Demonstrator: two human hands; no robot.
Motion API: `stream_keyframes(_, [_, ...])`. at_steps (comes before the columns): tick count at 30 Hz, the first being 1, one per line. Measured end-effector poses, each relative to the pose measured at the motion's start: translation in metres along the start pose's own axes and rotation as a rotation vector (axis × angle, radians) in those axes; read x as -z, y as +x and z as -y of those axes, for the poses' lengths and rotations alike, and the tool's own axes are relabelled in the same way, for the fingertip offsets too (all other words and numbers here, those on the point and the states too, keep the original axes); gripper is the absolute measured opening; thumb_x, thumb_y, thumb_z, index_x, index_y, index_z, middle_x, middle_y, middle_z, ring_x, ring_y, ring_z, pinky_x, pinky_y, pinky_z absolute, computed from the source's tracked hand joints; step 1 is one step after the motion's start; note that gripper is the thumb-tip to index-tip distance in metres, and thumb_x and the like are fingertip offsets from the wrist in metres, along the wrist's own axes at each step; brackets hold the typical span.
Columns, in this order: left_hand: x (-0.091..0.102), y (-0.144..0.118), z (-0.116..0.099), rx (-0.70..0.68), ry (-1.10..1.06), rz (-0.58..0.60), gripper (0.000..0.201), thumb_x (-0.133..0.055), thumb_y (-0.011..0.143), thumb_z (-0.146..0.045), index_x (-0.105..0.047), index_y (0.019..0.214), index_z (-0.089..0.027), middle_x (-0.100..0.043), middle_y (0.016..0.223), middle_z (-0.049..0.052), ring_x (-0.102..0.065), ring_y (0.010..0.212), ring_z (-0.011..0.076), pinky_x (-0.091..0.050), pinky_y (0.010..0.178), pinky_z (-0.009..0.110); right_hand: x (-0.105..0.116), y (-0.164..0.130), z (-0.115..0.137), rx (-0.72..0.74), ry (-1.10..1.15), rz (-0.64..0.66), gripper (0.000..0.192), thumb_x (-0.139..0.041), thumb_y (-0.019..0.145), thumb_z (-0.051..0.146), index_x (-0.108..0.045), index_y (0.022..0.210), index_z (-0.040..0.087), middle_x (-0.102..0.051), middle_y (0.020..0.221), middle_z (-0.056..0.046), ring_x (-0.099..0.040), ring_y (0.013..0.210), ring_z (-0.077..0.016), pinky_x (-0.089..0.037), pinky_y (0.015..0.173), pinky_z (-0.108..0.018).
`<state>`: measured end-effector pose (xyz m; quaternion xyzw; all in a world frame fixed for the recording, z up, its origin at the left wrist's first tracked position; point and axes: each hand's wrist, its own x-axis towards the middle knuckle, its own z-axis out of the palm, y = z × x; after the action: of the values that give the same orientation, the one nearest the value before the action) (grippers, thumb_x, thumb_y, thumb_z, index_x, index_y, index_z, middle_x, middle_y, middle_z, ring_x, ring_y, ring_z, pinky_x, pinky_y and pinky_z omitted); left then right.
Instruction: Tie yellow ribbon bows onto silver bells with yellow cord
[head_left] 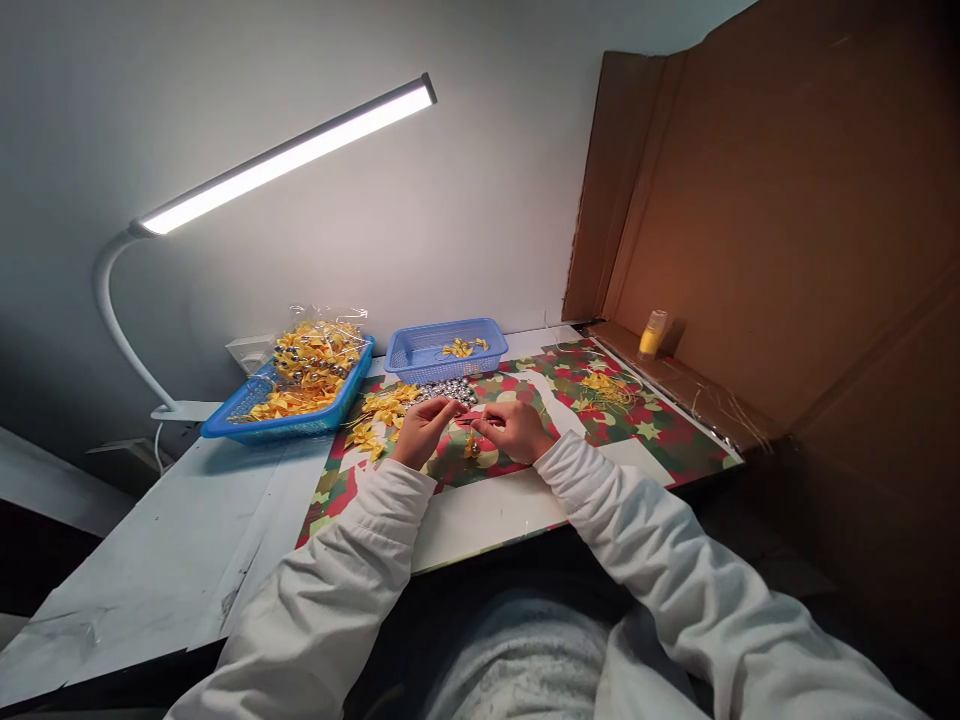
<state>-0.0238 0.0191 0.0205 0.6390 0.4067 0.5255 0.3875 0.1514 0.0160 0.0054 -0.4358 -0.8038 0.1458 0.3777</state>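
Note:
My left hand (427, 432) is closed in a pinch, its fingertips meeting those of my right hand; what it pinches is too small to make out. My right hand (514, 430) is closed around a slim dark red object (471, 416), its kind unclear, which spans the gap between the hands. Just below hangs or lies a small yellow ribbon bow (471, 447) with a shiny bit on it. Beyond my left hand are a pile of yellow ribbon bows (382, 408) and a heap of silver bells or beads (448, 391).
A blue basket (300, 432) heaped with yellow bows stands at left, beside a lit lamp (292, 160). Behind the hands is a second blue basket (446, 372) with a few bows. Yellow cords (606, 392) lie at right, near a small yellow bottle (651, 338) and a cardboard wall (780, 220).

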Motion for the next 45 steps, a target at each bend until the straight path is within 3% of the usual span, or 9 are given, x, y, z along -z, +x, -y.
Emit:
stream_keyframes(19, [-0.0012, -0.0007, 0.0012, -0.038, 0.037, 0.047, 0.03, -0.066, 0.07, -0.048, -0.069, 0.063, -0.019, -0.064, 0.062, 0.002, -0.054, 0.06, 0.0155, -0.042, 0.056, 0.026, 0.0005, 0.001, 0.0004, -0.01, 0.01, -0.037, 0.035, -0.052, 0.084, 0.042, -0.057, 0.06, 0.017, -0.054, 0.057, 0.0, -0.045, 0.056, -0.0114, -0.026, 0.055, -0.025])
stream_keyframes(27, [-0.0012, -0.0012, 0.0034, -0.036, 0.047, 0.056, 0.03, -0.065, 0.071, -0.048, -0.069, 0.064, -0.019, -0.064, 0.065, 0.003, -0.054, 0.062, 0.0162, -0.042, 0.058, 0.026, 0.0005, 0.0011, 0.0005, -0.01, -0.017, -0.051, 0.039, -0.052, 0.084, 0.043, -0.052, 0.054, 0.017, -0.051, 0.053, 0.001, -0.041, 0.053, -0.0109, -0.025, 0.053, -0.025])
stream_keyframes(37, [-0.0004, 0.0005, 0.0081, -0.048, 0.049, 0.062, 0.029, -0.067, 0.07, -0.046, -0.068, 0.062, -0.018, -0.065, 0.063, 0.002, -0.057, 0.067, 0.0168, -0.045, 0.068, 0.028, 0.0006, 0.0011, -0.0003, -0.005, -0.035, -0.037, 0.04, -0.051, 0.084, 0.045, -0.053, 0.055, 0.018, -0.051, 0.054, 0.0, -0.041, 0.053, -0.0112, -0.023, 0.053, -0.026])
stream_keyframes(45, [-0.0015, -0.0003, 0.0076, -0.02, 0.017, 0.062, 0.033, -0.065, 0.071, -0.051, -0.07, 0.064, -0.018, -0.066, 0.066, 0.004, -0.056, 0.062, 0.0162, -0.044, 0.059, 0.027, -0.0021, 0.0012, -0.001, 0.004, -0.035, -0.051, 0.043, -0.049, 0.085, 0.047, -0.05, 0.053, 0.018, -0.048, 0.052, 0.001, -0.04, 0.053, -0.0111, -0.023, 0.053, -0.026])
